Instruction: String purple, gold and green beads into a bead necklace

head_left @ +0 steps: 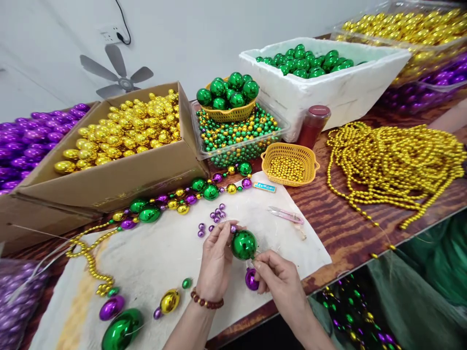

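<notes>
A cardboard box (120, 180) heaped with gold oval beads sits at the left of the wooden table (339, 223), with a clear tub of small green and gold beads (237, 138) just beside it. Behind that stands a white foam crate of green balls (328, 87). A tangle of gold bead strands (394, 165) sprawls to the right, near a small yellow basket (290, 163).

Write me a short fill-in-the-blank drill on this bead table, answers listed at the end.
1. The left hand and right hand hold a large shiny ball whose colour is ____.
2. The open cardboard box is heaped with beads coloured ____.
3. The white tub at the back holds ____ balls.
4. The wrist of the left hand wears a beaded ____.

Missing words: green; gold; green; bracelet
</notes>
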Action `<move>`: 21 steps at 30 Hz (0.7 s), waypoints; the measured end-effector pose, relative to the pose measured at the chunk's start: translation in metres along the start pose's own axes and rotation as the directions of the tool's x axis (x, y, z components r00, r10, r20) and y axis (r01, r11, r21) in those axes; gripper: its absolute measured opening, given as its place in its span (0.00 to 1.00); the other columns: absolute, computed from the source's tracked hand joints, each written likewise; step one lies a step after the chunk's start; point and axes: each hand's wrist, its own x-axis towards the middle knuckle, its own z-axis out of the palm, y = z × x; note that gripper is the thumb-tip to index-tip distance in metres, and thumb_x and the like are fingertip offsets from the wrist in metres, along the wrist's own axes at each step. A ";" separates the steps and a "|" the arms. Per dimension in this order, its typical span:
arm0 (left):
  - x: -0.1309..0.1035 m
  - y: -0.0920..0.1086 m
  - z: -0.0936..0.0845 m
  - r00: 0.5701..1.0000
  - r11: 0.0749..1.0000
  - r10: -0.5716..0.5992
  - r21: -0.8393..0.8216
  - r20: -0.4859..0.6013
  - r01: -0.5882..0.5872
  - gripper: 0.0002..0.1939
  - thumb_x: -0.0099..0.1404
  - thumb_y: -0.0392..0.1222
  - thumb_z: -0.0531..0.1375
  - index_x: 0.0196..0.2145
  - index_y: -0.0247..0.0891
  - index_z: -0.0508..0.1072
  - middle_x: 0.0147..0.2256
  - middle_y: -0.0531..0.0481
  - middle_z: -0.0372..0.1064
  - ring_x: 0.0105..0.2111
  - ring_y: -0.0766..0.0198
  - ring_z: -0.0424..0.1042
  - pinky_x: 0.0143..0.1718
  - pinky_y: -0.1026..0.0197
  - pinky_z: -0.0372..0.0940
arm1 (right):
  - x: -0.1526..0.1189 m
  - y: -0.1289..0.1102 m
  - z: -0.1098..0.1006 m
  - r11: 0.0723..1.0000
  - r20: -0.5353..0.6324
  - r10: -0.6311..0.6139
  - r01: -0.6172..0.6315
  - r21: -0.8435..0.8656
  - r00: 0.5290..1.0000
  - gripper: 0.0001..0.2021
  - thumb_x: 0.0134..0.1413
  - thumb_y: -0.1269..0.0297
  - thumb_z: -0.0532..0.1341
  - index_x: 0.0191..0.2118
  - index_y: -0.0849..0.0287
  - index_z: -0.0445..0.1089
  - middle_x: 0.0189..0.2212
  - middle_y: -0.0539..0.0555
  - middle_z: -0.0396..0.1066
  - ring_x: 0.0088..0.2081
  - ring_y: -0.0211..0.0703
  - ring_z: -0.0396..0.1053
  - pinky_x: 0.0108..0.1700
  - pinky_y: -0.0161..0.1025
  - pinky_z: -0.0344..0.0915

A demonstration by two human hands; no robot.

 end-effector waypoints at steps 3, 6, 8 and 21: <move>-0.003 -0.004 0.009 0.997 0.998 0.068 0.015 -0.025 -0.068 0.09 0.65 0.43 0.60 0.41 0.38 0.73 0.38 0.48 0.72 0.41 0.62 0.72 0.39 0.64 0.66 | 0.005 0.002 0.011 1.000 0.010 -0.005 0.005 -0.010 1.000 0.11 0.63 0.60 0.57 0.31 0.60 0.68 0.21 0.47 0.67 0.21 0.34 0.64 0.26 0.32 0.62; 0.007 -0.006 0.013 0.989 0.986 0.143 0.089 -0.039 -0.139 0.07 0.64 0.43 0.61 0.39 0.38 0.73 0.33 0.51 0.70 0.36 0.63 0.72 0.35 0.63 0.66 | 0.006 -0.001 0.010 0.996 0.078 -0.033 0.040 -0.084 0.996 0.11 0.62 0.62 0.57 0.30 0.60 0.68 0.21 0.47 0.68 0.21 0.35 0.65 0.25 0.32 0.63; 0.016 -0.004 0.013 0.988 0.976 0.157 0.156 -0.006 -0.154 0.07 0.63 0.44 0.61 0.37 0.38 0.73 0.29 0.52 0.69 0.32 0.64 0.72 0.32 0.64 0.65 | 0.010 -0.009 0.002 0.991 0.088 -0.063 0.072 -0.111 0.994 0.10 0.62 0.62 0.58 0.32 0.60 0.72 0.22 0.48 0.69 0.21 0.36 0.68 0.25 0.32 0.63; 0.029 0.027 0.028 0.870 0.753 -0.151 0.625 0.469 -0.205 0.07 0.58 0.39 0.60 0.27 0.35 0.78 0.22 0.51 0.71 0.24 0.66 0.67 0.29 0.65 0.60 | 0.080 -0.073 -0.032 0.930 -0.243 -0.290 0.332 0.156 0.926 0.10 0.59 0.57 0.60 0.33 0.58 0.71 0.27 0.47 0.71 0.19 0.28 0.63 0.22 0.28 0.58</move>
